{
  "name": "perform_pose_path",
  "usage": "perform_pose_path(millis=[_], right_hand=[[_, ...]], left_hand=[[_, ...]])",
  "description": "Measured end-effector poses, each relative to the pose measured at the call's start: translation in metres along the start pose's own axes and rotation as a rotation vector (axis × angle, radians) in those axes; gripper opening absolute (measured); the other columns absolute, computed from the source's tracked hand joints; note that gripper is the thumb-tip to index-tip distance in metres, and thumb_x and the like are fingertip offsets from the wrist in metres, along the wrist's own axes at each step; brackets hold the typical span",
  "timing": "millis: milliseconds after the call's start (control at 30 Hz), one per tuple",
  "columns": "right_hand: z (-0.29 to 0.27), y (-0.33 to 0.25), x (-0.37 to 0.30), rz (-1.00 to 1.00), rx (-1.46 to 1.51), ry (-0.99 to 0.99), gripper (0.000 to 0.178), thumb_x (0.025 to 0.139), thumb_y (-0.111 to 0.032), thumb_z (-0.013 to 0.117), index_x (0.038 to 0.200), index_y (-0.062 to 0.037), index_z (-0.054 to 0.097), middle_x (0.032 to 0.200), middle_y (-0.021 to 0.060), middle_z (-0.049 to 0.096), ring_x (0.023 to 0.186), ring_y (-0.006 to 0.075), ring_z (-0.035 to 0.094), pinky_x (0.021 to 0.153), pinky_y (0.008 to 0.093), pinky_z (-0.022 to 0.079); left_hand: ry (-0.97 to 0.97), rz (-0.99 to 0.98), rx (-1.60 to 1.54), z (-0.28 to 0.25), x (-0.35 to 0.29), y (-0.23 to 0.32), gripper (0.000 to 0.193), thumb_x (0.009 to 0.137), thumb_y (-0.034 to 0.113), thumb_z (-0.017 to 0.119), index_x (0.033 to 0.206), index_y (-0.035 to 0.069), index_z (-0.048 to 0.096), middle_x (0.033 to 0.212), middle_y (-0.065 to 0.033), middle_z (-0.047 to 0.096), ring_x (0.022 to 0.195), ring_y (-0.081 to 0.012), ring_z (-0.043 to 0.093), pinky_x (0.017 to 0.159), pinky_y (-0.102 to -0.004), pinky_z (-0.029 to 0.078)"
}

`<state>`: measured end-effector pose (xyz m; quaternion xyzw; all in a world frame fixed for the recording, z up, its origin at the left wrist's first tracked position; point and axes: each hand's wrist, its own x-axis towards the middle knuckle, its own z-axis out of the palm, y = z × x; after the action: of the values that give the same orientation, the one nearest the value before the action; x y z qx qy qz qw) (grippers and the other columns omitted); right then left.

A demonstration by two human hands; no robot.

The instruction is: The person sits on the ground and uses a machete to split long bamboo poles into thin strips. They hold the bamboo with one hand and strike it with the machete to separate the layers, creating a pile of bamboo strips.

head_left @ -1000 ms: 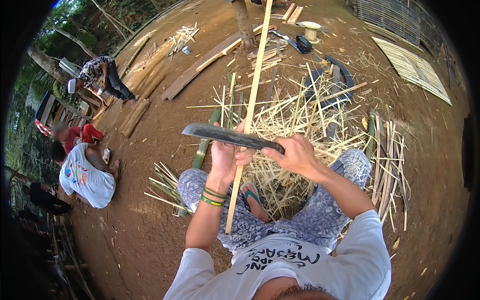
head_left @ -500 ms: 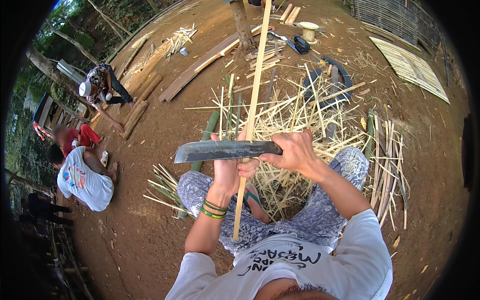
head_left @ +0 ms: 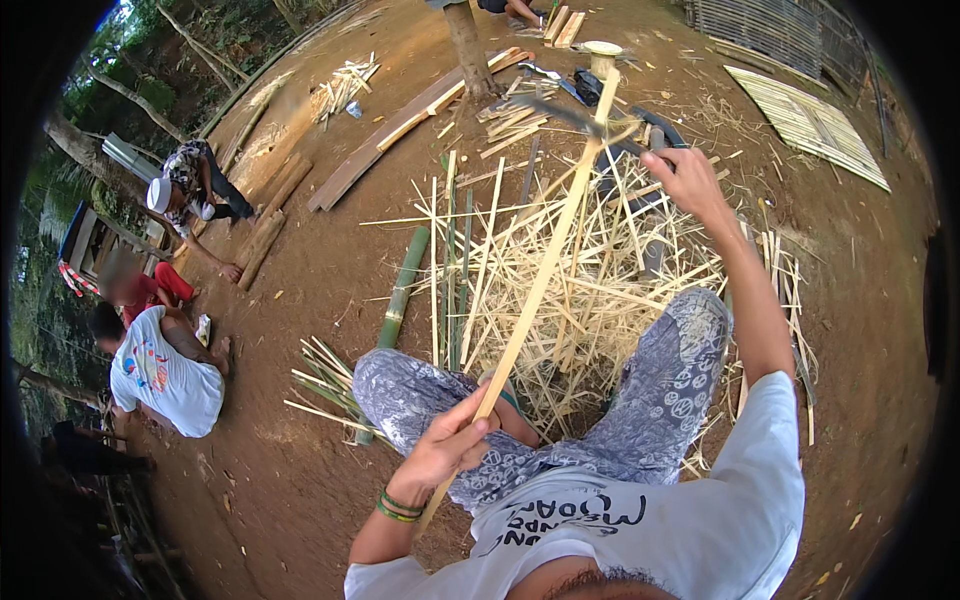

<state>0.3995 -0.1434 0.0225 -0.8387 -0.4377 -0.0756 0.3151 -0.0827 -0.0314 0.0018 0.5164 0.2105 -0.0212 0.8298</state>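
Note:
A long pale bamboo strip (head_left: 538,280) slants from my lap up and away over the ground. My left hand (head_left: 455,440), closed round its near part, holds it beside my left knee. With my arm stretched out, my right hand (head_left: 690,185) grips a machete (head_left: 562,115), whose handle is mostly hidden in the fist. The dark blade is blurred and crosses the strip close to its far end. A thin piece of bamboo sticks out sideways there; whether it is split from the strip I cannot tell.
Beyond my crossed legs lies a heap of bamboo shavings (head_left: 560,310). A green bamboo pole (head_left: 405,285) rests left of it, and a tree trunk (head_left: 468,50) stands farther off. Several people, one in a white shirt (head_left: 168,370), are at the left. A slatted bamboo panel (head_left: 810,125) lies far right.
My right hand has carried the machete away from me toward the strip's far end. My left hand has moved nearer my body along the strip, which now tilts more to the right.

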Motion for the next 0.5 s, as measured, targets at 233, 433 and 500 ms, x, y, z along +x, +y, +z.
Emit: perform_pose_path(millis=[233, 433, 500], right_hand=[[0.024, -0.019, 0.001, 0.020, -0.156, -0.079, 0.072, 0.089, -0.069, 0.052, 0.086, -0.0007, 0.075, 0.061, 0.0230, 0.062, 0.065, 0.0407, 0.065, 0.064, 0.0486, 0.050], [0.048, -0.068, -0.011, -0.103, -0.016, 0.080, 0.065, 0.089, -0.064, 0.056, 0.083, -0.0003, 0.071, 0.061, 0.0239, 0.061, 0.062, 0.0436, 0.060, 0.061, 0.0497, 0.046], [0.044, -0.081, -0.014, -0.166, 0.021, 0.114, 0.058, 0.090, -0.057, 0.059, 0.083, -0.0002, 0.070, 0.063, 0.0233, 0.061, 0.062, 0.0444, 0.058, 0.062, 0.0504, 0.044]], left_hand=[[0.049, -0.016, -0.158, -0.015, 0.001, -0.021, 0.057, 0.103, 0.003, 0.042, 0.156, 0.016, 0.028, 0.101, -0.0016, 0.053, 0.054, -0.0026, 0.032, 0.046, -0.0199, 0.025], [-0.046, 0.094, -0.191, -0.039, 0.010, -0.026, 0.047, 0.094, 0.005, 0.052, 0.140, 0.006, 0.040, 0.116, -0.0139, 0.052, 0.073, -0.0162, 0.060, 0.068, -0.0300, 0.058], [-0.097, 0.164, -0.154, -0.039, 0.031, -0.022, 0.048, 0.095, 0.011, 0.057, 0.140, 0.007, 0.040, 0.111, -0.0139, 0.054, 0.093, -0.0189, 0.061, 0.086, -0.0381, 0.060]])
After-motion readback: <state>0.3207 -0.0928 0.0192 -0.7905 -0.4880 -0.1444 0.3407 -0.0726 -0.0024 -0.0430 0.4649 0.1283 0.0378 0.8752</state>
